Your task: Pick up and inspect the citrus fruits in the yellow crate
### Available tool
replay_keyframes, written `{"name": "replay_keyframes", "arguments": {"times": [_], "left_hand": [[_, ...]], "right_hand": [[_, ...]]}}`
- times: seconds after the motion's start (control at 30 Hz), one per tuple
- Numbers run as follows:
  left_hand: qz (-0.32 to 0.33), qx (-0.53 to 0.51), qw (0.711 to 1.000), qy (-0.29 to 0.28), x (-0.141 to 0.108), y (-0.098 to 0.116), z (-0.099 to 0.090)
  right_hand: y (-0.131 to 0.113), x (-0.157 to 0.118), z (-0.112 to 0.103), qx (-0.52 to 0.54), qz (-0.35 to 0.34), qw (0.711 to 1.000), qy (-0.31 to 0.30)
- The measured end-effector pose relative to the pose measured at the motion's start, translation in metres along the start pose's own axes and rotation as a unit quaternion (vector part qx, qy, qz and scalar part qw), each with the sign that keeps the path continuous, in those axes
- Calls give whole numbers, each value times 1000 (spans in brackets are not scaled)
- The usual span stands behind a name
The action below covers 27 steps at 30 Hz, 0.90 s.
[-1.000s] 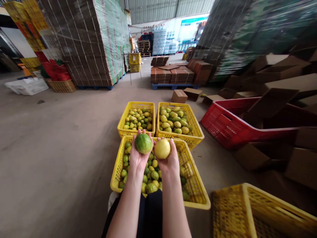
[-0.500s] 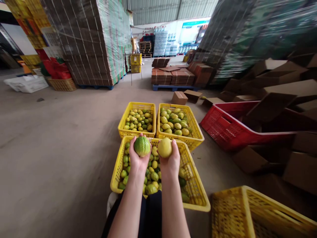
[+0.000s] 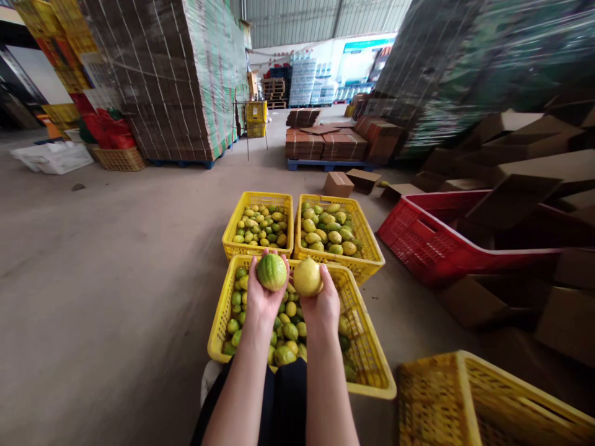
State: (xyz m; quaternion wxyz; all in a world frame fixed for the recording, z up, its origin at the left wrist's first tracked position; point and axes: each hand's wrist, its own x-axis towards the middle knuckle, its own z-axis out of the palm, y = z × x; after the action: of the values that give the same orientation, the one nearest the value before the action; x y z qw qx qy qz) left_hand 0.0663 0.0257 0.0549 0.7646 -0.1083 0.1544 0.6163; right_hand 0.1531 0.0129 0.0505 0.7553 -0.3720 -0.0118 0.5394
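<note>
My left hand (image 3: 260, 301) is curled around a ridged green lemon (image 3: 271, 272), palm up. In my right hand (image 3: 327, 305) rests a smoother yellow lemon (image 3: 307, 277), gripped from its right side. The two fruits are held side by side, a small gap apart. Below them stands a yellow plastic crate (image 3: 369, 347) of mixed green and yellow lemons (image 3: 284, 355), partly hidden by my forearms.
Beyond it stand a left yellow crate (image 3: 232, 246) of small lemons and a right yellow crate (image 3: 370, 261) of larger ones. On the right are a red crate (image 3: 418, 238), loose cardboard boxes (image 3: 474, 300) and another yellow crate (image 3: 432, 396). Flattened cartons (image 3: 304, 145) lie on a pallet ahead.
Both lemons have turned a little in my hands and moved slightly closer together. The crates look the same.
</note>
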Motion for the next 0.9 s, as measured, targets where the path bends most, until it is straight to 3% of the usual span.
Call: {"name": "replay_keyframes", "arguments": {"times": [0.27,0.4,0.63,0.9], "left_hand": [[49,13,998,39,-2,2,3],[9,17,999,48,0,2,1],[-42,-4,998,35,0,2,0],[-19,18,997,67,7,2,-4]], "right_hand": [[-5,-10,2,-63,-17,996,-67],[-5,-10,3,-48,31,997,-50],[-8,-9,3,-22,39,998,-33],[-9,-4,0,-19,61,998,-5]]}}
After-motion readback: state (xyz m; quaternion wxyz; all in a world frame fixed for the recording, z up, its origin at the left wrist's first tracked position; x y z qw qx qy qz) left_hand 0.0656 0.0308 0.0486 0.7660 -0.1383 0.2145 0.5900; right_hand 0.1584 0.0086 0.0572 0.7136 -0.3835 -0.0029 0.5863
